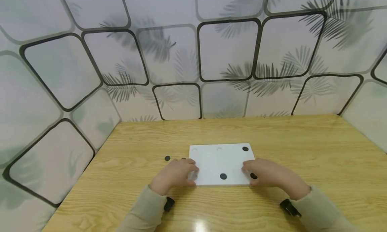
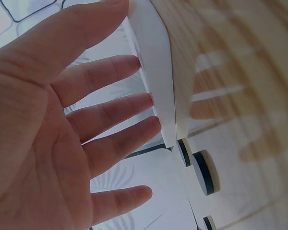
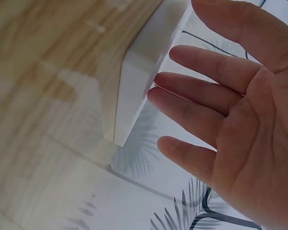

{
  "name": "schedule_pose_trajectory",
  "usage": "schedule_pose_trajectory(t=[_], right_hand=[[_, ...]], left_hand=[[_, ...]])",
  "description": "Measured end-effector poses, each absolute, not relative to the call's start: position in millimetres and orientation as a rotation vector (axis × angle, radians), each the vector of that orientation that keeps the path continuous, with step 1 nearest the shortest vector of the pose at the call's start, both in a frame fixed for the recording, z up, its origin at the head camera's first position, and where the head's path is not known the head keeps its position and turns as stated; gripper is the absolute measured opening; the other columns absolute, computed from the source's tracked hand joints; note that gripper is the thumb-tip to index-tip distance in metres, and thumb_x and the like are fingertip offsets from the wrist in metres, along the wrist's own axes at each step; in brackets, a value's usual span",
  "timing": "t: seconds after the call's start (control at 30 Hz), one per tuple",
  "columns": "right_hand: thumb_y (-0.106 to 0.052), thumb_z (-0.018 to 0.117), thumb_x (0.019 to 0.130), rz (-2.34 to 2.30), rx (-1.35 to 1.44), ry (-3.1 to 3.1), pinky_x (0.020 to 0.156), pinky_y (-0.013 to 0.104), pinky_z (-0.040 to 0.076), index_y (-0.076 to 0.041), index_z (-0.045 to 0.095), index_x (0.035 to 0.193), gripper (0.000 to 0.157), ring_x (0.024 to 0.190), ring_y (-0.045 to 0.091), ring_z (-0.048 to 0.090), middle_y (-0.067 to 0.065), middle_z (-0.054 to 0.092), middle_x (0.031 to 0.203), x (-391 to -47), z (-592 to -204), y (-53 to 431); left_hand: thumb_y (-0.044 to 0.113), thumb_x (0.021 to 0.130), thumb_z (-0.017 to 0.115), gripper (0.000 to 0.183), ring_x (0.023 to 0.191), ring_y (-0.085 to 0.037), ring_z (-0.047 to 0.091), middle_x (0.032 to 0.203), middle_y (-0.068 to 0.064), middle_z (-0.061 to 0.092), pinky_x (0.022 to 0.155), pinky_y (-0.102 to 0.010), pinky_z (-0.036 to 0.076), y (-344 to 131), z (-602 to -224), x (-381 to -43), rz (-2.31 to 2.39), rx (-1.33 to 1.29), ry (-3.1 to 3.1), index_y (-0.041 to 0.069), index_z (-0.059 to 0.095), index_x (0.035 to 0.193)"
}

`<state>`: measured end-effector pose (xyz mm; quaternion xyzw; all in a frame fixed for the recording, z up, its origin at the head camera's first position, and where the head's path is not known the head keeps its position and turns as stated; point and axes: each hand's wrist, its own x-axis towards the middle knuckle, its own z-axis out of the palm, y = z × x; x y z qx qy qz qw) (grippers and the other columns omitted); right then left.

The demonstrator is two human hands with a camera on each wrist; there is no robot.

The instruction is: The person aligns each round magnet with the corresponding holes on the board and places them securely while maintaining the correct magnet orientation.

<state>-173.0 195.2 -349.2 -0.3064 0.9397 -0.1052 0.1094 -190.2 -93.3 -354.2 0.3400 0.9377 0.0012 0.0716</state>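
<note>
A white rectangular board (image 1: 211, 163) with shallow round recesses lies on the table between the hands. Black discs sit at its far right corner (image 1: 245, 148), in the middle of its near side, and at the near right, partly covered by the right hand. My left hand (image 1: 176, 174) touches the board's left end; its fingers (image 2: 110, 108) are spread and nearly straight, tips at the white edge. On the right end rests my right hand (image 1: 266, 173), its fingers (image 3: 192, 110) likewise extended with the tips along the edge.
A loose black disc (image 1: 167, 158) lies on the wooden table (image 1: 145, 138) left of the board. Another disc (image 1: 183, 158) shows partly behind the left hand, and the left wrist view shows several discs there. A patterned wall covering (image 1: 175, 101) stands behind the table.
</note>
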Motion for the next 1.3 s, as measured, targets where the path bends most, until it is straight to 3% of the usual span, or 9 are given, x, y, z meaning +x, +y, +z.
schedule_pose_trajectory(t=[0.27, 0.7, 1.3], right_hand=[[-0.012, 0.072, 0.071, -0.291, -0.898, 2.752, 0.089, 0.046, 0.037, 0.002, 0.059, 0.105, 0.039, 0.106, 0.037, 0.048, 0.021, 0.052, 0.117, -170.7, -349.4, 194.0], [-0.015, 0.074, 0.069, -0.189, -1.069, 2.818, 0.081, 0.042, 0.043, -0.002, 0.060, 0.096, 0.033, 0.093, 0.031, 0.055, 0.015, 0.059, 0.104, -170.8, -351.2, 194.3], [-0.013, 0.074, 0.069, -0.270, -0.980, 2.800, 0.085, 0.044, 0.040, 0.000, 0.061, 0.101, 0.037, 0.100, 0.035, 0.052, 0.019, 0.057, 0.110, -168.2, -351.5, 195.9]], left_hand=[[0.038, 0.074, 0.068, 0.045, 0.108, -0.021, 0.049, 0.121, -0.003, 0.051, 0.085, -0.045, 0.040, -93.0, -351.5, -189.3, 0.003, 1.015, 2.810, 0.017, 0.061, 0.113], [0.037, 0.074, 0.069, 0.044, 0.110, -0.020, 0.048, 0.122, -0.002, 0.051, 0.088, -0.046, 0.039, -94.8, -352.7, -188.9, 0.051, 0.971, 2.808, 0.018, 0.062, 0.113], [0.039, 0.073, 0.069, 0.044, 0.106, -0.020, 0.050, 0.119, -0.001, 0.053, 0.083, -0.043, 0.042, -92.0, -354.0, -186.0, -0.006, 1.010, 2.821, 0.019, 0.062, 0.112]])
